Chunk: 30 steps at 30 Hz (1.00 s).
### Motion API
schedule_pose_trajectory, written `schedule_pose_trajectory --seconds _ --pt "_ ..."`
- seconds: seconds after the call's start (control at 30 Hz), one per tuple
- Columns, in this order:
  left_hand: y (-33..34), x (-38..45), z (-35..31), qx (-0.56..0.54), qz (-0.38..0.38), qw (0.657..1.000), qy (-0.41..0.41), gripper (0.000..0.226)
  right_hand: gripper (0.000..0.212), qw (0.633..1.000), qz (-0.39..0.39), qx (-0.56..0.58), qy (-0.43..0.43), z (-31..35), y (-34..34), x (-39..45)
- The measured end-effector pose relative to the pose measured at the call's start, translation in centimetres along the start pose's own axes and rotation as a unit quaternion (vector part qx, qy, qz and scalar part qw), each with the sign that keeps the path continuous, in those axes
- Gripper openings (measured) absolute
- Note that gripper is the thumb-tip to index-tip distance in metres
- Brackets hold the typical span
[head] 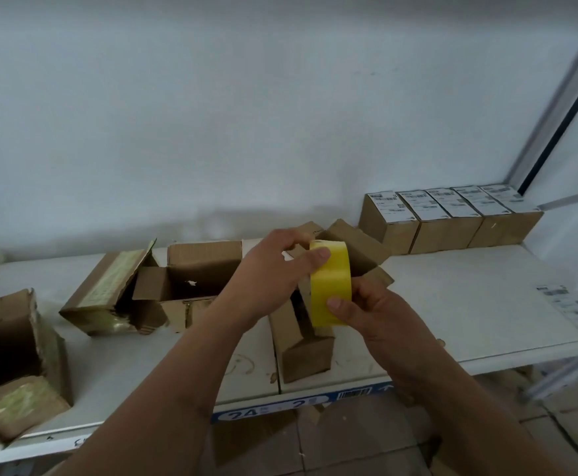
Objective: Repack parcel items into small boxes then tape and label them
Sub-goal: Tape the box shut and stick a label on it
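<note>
I am looking at a plain pale grey-white painted wall [246, 115] running behind a long white work shelf [469, 304] with a blue labelled front edge [280, 405]. A grey metal upright post [555, 108] is slanting up at right. Brown tiled floor [349, 441] is showing below, under soft, even light.

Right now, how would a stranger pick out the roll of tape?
Look to the middle of the white shelf, above the small open box. Both hands, left hand and right hand, hold the tape roll: bright yellow among brown cardboard.
</note>
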<state>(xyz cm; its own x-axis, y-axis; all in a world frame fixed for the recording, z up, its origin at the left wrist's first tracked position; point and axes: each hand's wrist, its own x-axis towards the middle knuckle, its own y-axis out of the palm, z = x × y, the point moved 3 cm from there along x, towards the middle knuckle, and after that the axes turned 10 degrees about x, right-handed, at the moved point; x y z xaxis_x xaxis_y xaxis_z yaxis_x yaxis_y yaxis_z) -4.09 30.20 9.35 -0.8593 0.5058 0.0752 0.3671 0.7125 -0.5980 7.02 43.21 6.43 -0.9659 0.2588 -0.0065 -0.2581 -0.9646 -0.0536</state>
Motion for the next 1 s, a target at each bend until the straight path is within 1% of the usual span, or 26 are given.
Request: schedule_pose_trajectory --seconds 0.03,0.17,0.2,0.27,0.33,0.4,0.47,0.57,0.6,0.7,0.8,0.87,0.9,1.0 --pt "0.1 0.4 0.0 -0.001 -0.004 1.000 0.003 0.031 0.024 1.000 -0.001 -0.010 0.003 -0.1 -0.3 0.2" --pt "0.2 1.6 -0.1 -0.058 -0.015 0.998 0.000 0.006 0.005 0.999 0.007 -0.052 0.012 -0.5 -0.6 0.9" --pt "0.3 1.8 -0.1 -0.055 -0.017 0.998 -0.001 0.005 0.004 0.998 0.008 -0.058 0.013 -0.5 -0.6 1.0" --pt "0.5 2.2 -0.4 -0.011 -0.034 0.999 0.007 0.006 0.003 0.998 -0.001 -0.058 0.019 -0.2 -0.2 1.2" --pt "0.9 2.5 -0.6 0.029 -0.067 0.997 0.008 0.009 0.013 0.998 -0.021 -0.063 0.022 0.2 0.1 1.3" --pt "1.2 2.8 -0.6 0.019 -0.096 0.995 -0.008 0.009 0.020 0.997 -0.050 -0.061 0.019 1.1 0.2 1.2" --pt "1.2 3.1 -0.4 -0.005 -0.109 0.994 -0.024 0.009 0.021 0.997 -0.066 -0.040 0.013 1.9 0.0 0.9" --pt "0.9 3.9 0.1 -0.081 -0.105 0.990 -0.057 0.009 0.017 0.998 -0.032 0.022 0.044 2.1 0.5 0.4" --pt "0.8 4.2 0.4 -0.108 -0.098 0.987 -0.071 0.008 0.019 0.998 -0.022 0.034 0.054 1.8 0.8 0.2" --pt "1.1 4.9 1.7 -0.129 -0.067 0.983 -0.115 0.008 0.036 0.996 -0.018 0.044 0.080 0.8 1.4 0.3" --pt "1.5 5.5 3.2 -0.151 -0.052 0.974 -0.161 0.008 0.026 0.990 0.001 0.057 0.131 0.0 1.6 0.5" --pt "1.6 6.0 4.5 -0.146 -0.046 0.970 -0.190 0.008 0.021 0.986 0.007 0.032 0.162 -0.3 2.0 0.6" --pt "1.5 6.3 5.2 -0.144 -0.049 0.967 -0.203 0.008 0.023 0.985 0.005 0.015 0.170 -0.5 2.1 0.7" --pt "1.5 7.1 7.0 -0.148 -0.061 0.958 -0.238 0.009 0.040 0.984 -0.019 -0.015 0.174 -0.7 2.5 1.5"
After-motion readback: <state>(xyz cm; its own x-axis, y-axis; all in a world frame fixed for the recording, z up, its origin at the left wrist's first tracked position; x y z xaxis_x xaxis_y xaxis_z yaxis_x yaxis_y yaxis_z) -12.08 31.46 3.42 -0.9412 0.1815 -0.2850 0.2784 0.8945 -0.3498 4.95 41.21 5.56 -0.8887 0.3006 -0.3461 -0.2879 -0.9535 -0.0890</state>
